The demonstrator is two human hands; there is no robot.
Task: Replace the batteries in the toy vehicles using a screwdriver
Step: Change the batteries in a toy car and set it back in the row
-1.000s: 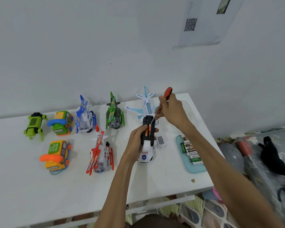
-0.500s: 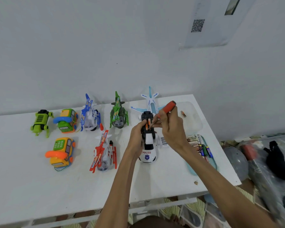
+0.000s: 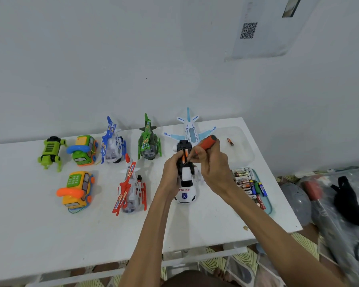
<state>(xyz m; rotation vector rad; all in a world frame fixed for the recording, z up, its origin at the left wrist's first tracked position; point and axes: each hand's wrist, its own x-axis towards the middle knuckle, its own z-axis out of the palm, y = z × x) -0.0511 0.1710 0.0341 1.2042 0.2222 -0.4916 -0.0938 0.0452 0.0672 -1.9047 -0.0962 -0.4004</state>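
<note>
A white table carries everything. The toy police car is taken as the landmark: it is set near the table's right half, nose toward the person, with its black rear section raised. Behind the car a white and blue toy aeroplane is laid. To the car's left a red toy helicopter is stood. To its right a teal tray is filled with a packed row of assorted batteries. Behind and right of the car a clear shallow tray is seen, with a single loose battery in it.

The car's left side is gripped by the left hand, fingers curled round the black section. A red-handled screwdriver is gripped in the curled fingers of the right hand, its tip aimed into the car's open battery compartment, where orange cells are seated.
</note>
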